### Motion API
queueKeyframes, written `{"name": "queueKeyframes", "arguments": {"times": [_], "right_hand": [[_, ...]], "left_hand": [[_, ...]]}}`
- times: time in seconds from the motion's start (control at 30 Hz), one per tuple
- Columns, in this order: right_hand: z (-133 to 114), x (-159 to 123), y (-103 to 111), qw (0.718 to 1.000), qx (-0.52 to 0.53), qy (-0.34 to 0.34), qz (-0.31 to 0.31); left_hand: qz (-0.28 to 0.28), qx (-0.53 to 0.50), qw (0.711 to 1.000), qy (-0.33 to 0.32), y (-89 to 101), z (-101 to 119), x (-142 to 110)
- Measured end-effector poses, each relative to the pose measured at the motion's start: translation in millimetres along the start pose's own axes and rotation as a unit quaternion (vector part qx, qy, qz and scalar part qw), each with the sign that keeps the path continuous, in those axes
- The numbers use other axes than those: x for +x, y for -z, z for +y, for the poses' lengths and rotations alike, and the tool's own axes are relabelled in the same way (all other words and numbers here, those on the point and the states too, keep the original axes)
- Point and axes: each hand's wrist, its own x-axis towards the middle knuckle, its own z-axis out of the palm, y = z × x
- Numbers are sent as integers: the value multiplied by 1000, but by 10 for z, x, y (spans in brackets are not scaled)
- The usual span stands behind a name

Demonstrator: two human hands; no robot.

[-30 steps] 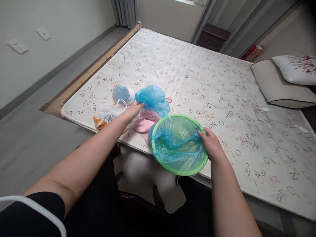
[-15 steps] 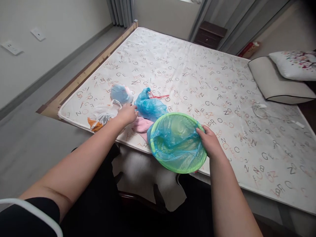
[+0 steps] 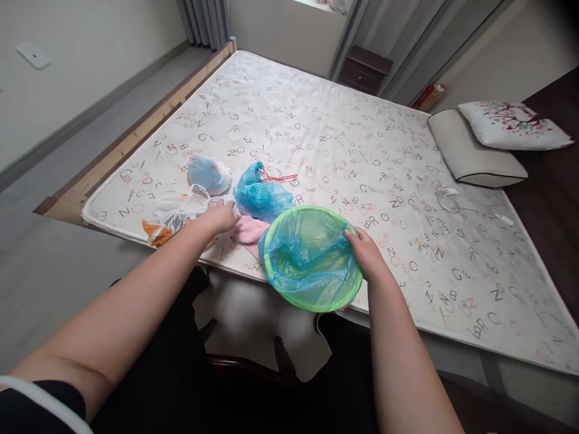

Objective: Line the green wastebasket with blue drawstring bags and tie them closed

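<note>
My right hand [image 3: 368, 256] is closed on the right rim of a round green bin [image 3: 312, 306]. A thin blue plastic bag [image 3: 307, 253] lines the bin and folds over its rim. The bin tilts toward me at the bed's front edge. To its left, my left hand [image 3: 221, 217] has its fingers bent down on a white plastic bag [image 3: 181, 205], whose edge shows behind the fingers. A pink cloth [image 3: 249, 230] lies right beside that hand, partly behind the bin. Just beyond are a bunched blue plastic bag [image 3: 262, 193] with red drawstrings and a grey-blue bundle [image 3: 208, 175].
Everything lies on a letter-printed mattress [image 3: 344, 144] with a wooden bed frame [image 3: 136, 129] along its left. Something orange [image 3: 156, 232] sits by the front left edge. Two pillows [image 3: 474, 154] and a coiled cable [image 3: 447, 199] are on the right. A dark nightstand [image 3: 364, 69] stands behind.
The view has swung slightly right, so the scene sits further left. More of the white plastic bag shows by my left hand. My right hand keeps its hold on the bin.
</note>
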Motion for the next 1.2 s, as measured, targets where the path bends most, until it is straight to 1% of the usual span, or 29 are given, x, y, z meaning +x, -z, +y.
{"name": "queueKeyframes", "arguments": {"times": [0.1, 0.3, 0.37, 0.47, 0.5, 0.53, 0.57, 0.6, 0.63, 0.67, 0.73, 0.77, 0.8, 0.83, 0.87, 0.9, 0.93, 1.0, 1.03, 1.07, 1.13, 1.2], "right_hand": [[38, 11, 9, 1000, -12, 7, -6], [23, 2, 4, 1000, -4, 6, -14], [-4, -21, 0, 1000, 18, -4, -20], [-43, -56, -2, 999, 32, -13, -27], [-49, -62, 0, 999, 25, -12, -26], [-50, -65, 2, 1000, 14, -11, -22], [-45, -64, 5, 1000, 1, -9, -18], [-35, -60, 8, 1000, -9, -6, -13], [-22, -53, 10, 1000, -17, -2, -9], [-7, -45, 12, 1000, -22, 1, -9], [18, -29, 13, 1000, -21, 5, -12], [24, -25, 13, 1000, -18, 5, -15], [25, -23, 13, 1000, -17, 4, -17], [21, -23, 12, 1000, -17, 3, -15], [12, -26, 12, 1000, -21, 2, -13], [1, -31, 12, 1000, -27, 2, -10], [-11, -36, 12, 999, -32, 1, -8], [-31, -46, 12, 999, -38, -1, -5], [-38, -49, 12, 999, -38, -2, -5], [-42, -51, 12, 999, -36, -2, -6], [-44, -51, 12, 999, -36, -3, -7], [-40, -49, 13, 999, -38, -4, -8]], "left_hand": [[-33, 6, 999, 9, -18, -36, 23], [-53, 8, 997, -49, -67, 15, 46], [-44, 11, 997, -58, -93, 19, 64], [-8, -9, 997, -73, -101, 9, 89], [14, -24, 997, -78, -84, 9, 91], [48, -45, 994, -82, -55, 15, 87], [95, -74, 989, -85, -14, 27, 77], [153, -109, 978, -87, 37, 46, 61], [218, -151, 960, -90, 94, 70, 41], [284, -198, 933, -95, 154, 98, 20], [397, -293, 864, -104, 258, 148, -16], [434, -336, 829, -106, 293, 165, -24], [454, -370, 804, -103, 314, 171, -24], [456, -392, 793, -94, 318, 168, -17], [441, -400, 800, -80, 307, 154, -4], [409, -390, 823, -62, 281, 133, 11], [368, -363, 855, -42, 246, 108, 25], [276, -263, 924, -8, 160, 58, 40], [234, -202, 951, 3, 118, 37, 40], [198, -143, 970, 10, 83, 21, 35], [145, -55, 988, 25, 36, 2, 20], [98, -18, 994, 40, 18, -10, 8]]}}
